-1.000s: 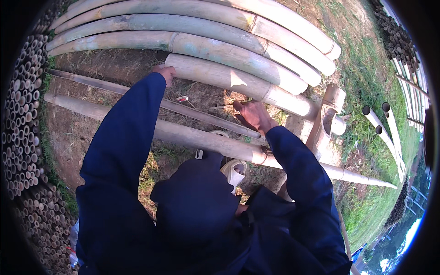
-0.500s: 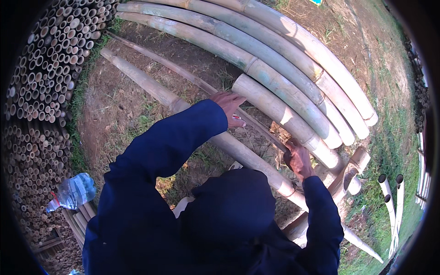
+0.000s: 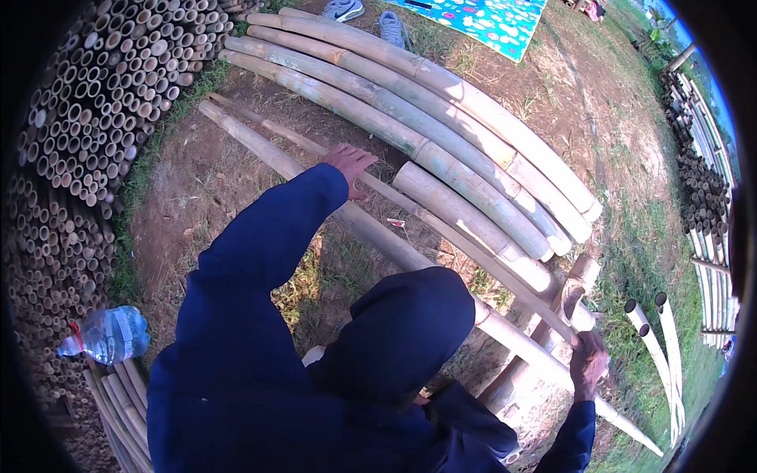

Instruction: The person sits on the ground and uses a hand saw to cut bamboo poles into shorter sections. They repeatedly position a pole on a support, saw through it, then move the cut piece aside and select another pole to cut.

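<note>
Resting left hand (image 3: 349,163) on bamboo pole (image 3: 371,232); patterned blue mat (image 3: 481,20) beyond.

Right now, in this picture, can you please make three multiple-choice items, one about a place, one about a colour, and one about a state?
1. Where does the plastic water bottle lie?
A. lower left, by the stacked bamboo ends
B. on the patterned mat
C. beside the right hand

2. What colour are the person's sleeves?
A. red
B. dark blue
C. white

3. How is the left hand?
A. closed around a bottle
B. open, fingers spread, over a thin bamboo pole
C. out of view

Answers: 1 A, it sits at the lower left against the pile. 2 B, both arms are navy. 3 B, the fingers are spread and hold nothing.
</note>
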### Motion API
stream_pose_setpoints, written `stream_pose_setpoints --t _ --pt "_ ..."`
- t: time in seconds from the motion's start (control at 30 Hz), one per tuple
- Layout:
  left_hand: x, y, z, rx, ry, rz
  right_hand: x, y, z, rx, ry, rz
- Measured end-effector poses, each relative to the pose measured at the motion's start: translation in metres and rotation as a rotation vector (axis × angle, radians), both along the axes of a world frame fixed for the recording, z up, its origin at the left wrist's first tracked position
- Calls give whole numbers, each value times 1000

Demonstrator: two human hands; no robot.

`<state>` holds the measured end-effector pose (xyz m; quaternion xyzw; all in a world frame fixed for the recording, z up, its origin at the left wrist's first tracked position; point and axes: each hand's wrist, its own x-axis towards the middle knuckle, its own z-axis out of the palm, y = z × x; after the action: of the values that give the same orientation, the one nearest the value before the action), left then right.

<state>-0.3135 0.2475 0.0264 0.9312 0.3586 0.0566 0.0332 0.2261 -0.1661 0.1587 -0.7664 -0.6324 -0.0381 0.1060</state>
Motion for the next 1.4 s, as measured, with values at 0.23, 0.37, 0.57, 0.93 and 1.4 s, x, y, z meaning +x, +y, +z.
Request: stream_pose_setpoints --t 0.23,0.37,0.57,0.93,1.4 --pt "57 -18 22 -109 128 -75 70 -138 9 -159 7 -163" --pt "107 -60 91 -56 174 -142 -8 -91 49 -138 -268 17" --pt "134 -116 116 -144 240 -170 -65 -22 35 -206 137 99" --pt "120 -145 90 -149 194 -195 -57 -28 24 -109 144 246" --pt "93 -113 55 21 5 -224 -72 -1 2 -24 107 264"
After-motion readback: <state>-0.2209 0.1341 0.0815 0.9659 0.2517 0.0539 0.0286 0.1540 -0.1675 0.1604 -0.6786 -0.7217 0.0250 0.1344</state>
